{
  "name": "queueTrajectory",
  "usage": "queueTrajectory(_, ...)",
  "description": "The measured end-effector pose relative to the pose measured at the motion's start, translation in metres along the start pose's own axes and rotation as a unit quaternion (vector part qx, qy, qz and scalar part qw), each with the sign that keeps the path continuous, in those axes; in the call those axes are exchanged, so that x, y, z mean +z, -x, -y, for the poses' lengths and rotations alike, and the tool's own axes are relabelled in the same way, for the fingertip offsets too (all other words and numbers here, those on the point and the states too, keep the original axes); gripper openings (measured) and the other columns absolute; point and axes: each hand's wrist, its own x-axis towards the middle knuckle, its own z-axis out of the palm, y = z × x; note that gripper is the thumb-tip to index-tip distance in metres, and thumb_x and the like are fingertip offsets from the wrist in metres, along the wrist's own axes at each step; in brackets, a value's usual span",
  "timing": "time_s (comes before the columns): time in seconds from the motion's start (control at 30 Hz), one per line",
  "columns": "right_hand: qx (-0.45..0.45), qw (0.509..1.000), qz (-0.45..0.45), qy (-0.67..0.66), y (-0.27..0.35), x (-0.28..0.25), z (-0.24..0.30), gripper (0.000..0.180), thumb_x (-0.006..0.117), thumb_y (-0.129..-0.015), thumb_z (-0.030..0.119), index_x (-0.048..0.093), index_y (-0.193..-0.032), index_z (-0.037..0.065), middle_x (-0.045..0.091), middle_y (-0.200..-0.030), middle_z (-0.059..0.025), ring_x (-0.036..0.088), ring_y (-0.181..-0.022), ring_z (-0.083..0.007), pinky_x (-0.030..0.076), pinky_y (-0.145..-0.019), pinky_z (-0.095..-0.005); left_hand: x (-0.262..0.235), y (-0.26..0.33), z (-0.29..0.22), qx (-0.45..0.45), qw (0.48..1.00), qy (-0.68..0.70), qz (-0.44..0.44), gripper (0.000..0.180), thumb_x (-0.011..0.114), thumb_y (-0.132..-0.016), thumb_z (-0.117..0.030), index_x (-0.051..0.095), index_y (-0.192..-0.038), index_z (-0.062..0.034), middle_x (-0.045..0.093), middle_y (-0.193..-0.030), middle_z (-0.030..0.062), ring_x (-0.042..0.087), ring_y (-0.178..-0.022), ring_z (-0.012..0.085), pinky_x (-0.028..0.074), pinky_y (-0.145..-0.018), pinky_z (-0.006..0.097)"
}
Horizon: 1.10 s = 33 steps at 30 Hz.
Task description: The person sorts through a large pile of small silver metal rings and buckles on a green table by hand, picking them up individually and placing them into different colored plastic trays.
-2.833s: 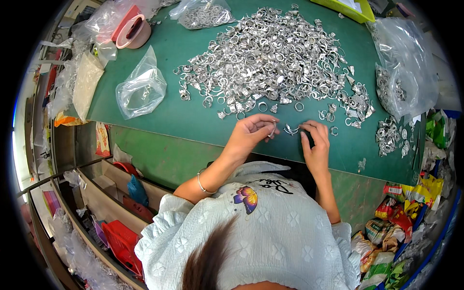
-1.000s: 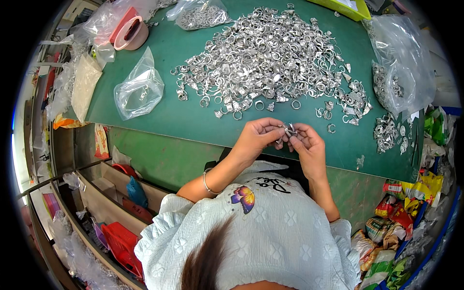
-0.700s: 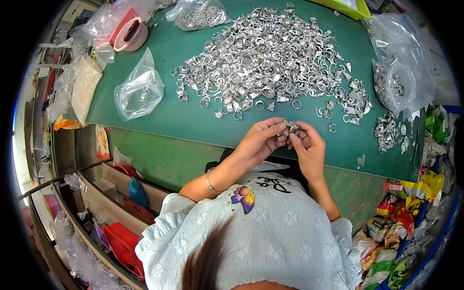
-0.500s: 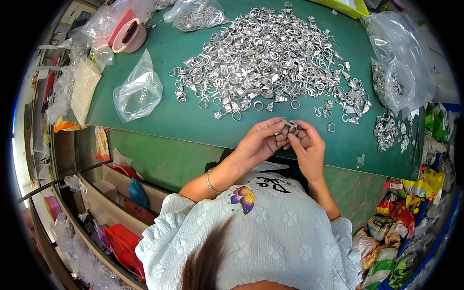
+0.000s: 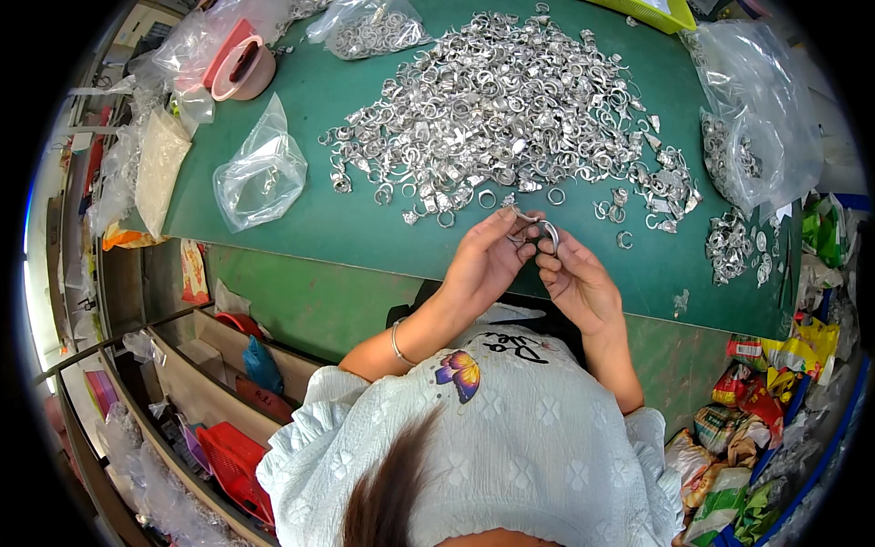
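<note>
Looking down, we see both hands raised together just above the near edge of the green table [image 5: 301, 210]. Our left hand [image 5: 481, 264] and right hand [image 5: 576, 284] meet at the fingertips, which are pinched shut on a small silver ring [image 5: 540, 232] held between them; thumbs and forefingers close on it from both sides, the other fingers curled loosely. The ring sits just clear of the table top, near a few loose rings lying by themselves. Beyond it spreads a big pile of rings [image 5: 501, 109] across the table's middle. A clear bag [image 5: 260, 173] lies to the left, well apart from the hands, and a larger bag with rings [image 5: 756, 128] sits at the right. A pink tape roll [image 5: 241, 68] rests at the far left corner.
</note>
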Motion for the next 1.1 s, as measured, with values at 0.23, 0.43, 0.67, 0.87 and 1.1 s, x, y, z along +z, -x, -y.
queueTrajectory(0.23, -0.009, 0.999, -0.013, 0.049, 0.002, -0.002, 0.0, 0.034, 0.051, -0.089, 0.007, 0.045, -0.122, -0.003, 0.059, -0.101, -0.0073, 0.06, -0.086, -0.0143, 0.05, -0.074, -0.0234, -0.017, -0.003, 0.0, 0.006, 1.0, 0.023, -0.001, 0.019, 0.05, -0.088, -0.01, 0.051, -0.106, -0.0029, 0.059, -0.095, 0.0088, 0.055, -0.084, 0.0146, 0.044, -0.076, 0.028)
queueTrajectory(0.43, -0.105, 0.976, -0.088, 0.171, 0.002, 0.009, -0.004, 0.028, 0.05, -0.09, 0.005, 0.048, -0.116, -0.004, 0.059, -0.103, -0.0116, 0.061, -0.092, -0.0207, 0.051, -0.078, -0.0296, -0.007, 0.005, -0.003, 0.004, 0.993, -0.111, -0.028, 0.029, 0.052, -0.087, -0.004, 0.047, -0.115, 0.0016, 0.06, -0.098, 0.0107, 0.058, -0.087, 0.0161, 0.046, -0.08, 0.029)
queueTrajectory(0.67, -0.119, 0.969, -0.073, 0.203, 0.001, 0.012, -0.007, 0.023, 0.048, -0.089, 0.001, 0.049, -0.111, -0.005, 0.06, -0.101, -0.0143, 0.062, -0.089, -0.0217, 0.052, -0.078, -0.0314, -0.007, 0.01, -0.003, -0.009, 0.983, -0.181, -0.022, 0.023, 0.055, -0.088, -0.009, 0.053, -0.108, 0.0026, 0.061, -0.094, 0.0074, 0.057, -0.082, 0.0122, 0.047, -0.075, 0.025)
queueTrajectory(0.87, -0.129, 0.938, -0.086, 0.311, 0.003, 0.016, -0.007, 0.024, 0.047, -0.087, -0.003, 0.049, -0.111, -0.007, 0.061, -0.098, -0.0152, 0.063, -0.085, -0.0216, 0.052, -0.075, -0.0303, -0.009, 0.006, -0.005, -0.039, 0.985, -0.17, 0.0, 0.016, 0.055, -0.089, -0.011, 0.058, -0.099, 0.0013, 0.06, -0.09, 0.0052, 0.054, -0.078, 0.0104, 0.045, -0.07, 0.024)
queueTrajectory(1.1, -0.134, 0.925, -0.086, 0.346, 0.008, 0.023, -0.006, 0.03, 0.048, -0.087, -0.003, 0.049, -0.117, -0.007, 0.061, -0.104, -0.0172, 0.064, -0.086, -0.0227, 0.053, -0.071, -0.0301, -0.009, 0.002, -0.006, -0.106, 0.993, -0.027, 0.05, 0.016, 0.049, -0.088, -0.011, 0.058, -0.093, 0.0008, 0.057, -0.084, 0.006, 0.053, -0.076, 0.0143, 0.045, -0.072, 0.026)
